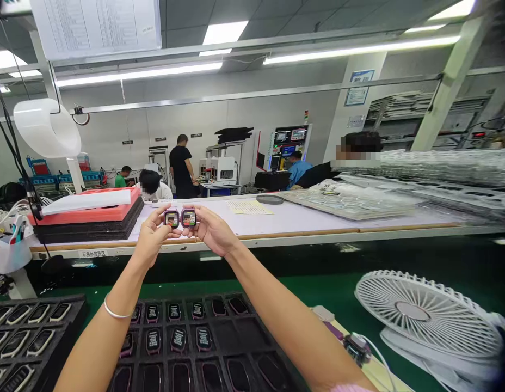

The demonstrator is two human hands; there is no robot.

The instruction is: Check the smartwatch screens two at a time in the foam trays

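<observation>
Black foam tray [183,298] — rows of pink-framed square smartwatch bodies [153,313] in its pockets, below both forearms. Left hand [152,239], right hand [214,231] — fingers curled, each pinching one small pink-framed watch by its edges: left watch [171,218], right watch [189,218]. Both upright, long axes vertical, just beside each other, lit screens toward the wearer, above the tray.
</observation>
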